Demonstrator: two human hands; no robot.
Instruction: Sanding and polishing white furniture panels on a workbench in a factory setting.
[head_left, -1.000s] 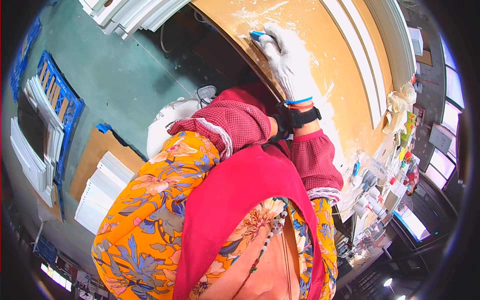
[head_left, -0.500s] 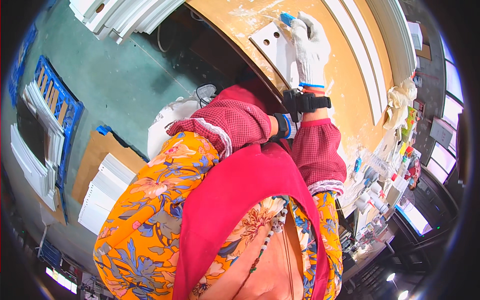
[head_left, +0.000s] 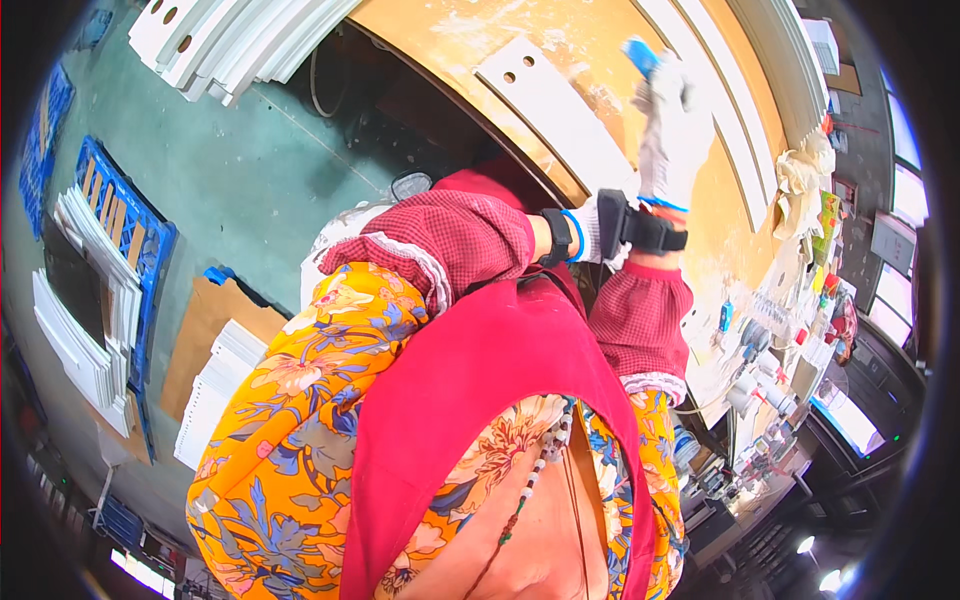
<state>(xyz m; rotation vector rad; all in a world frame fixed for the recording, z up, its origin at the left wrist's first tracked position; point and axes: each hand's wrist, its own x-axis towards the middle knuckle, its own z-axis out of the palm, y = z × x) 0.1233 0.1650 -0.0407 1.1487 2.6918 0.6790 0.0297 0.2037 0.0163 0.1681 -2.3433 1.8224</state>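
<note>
My right hand (head_left: 678, 125), in a white knitted glove, reaches over the tan worktable and is closed round a small blue object (head_left: 641, 58). Its kind is not clear, and motion blurs it. To the left of that hand lies a long white board (head_left: 565, 108) with two round holes near its far end. My left hand (head_left: 592, 232), also gloved, is at the near end of the board, mostly behind the black band on my right wrist. Its fingers are hidden, so whether it touches the board cannot be told.
Long white strips (head_left: 716, 88) lie along the right of the worktable (head_left: 450, 35). White boards (head_left: 235, 45) are stacked at the upper left. More white panels stand by a blue pallet (head_left: 140, 235) on the floor. Bottles and clutter (head_left: 765, 370) crowd the table's right end.
My right hand has moved right with the blue object, off the board's far end. More of the board shows now. A bit of my left glove has come into sight.
</note>
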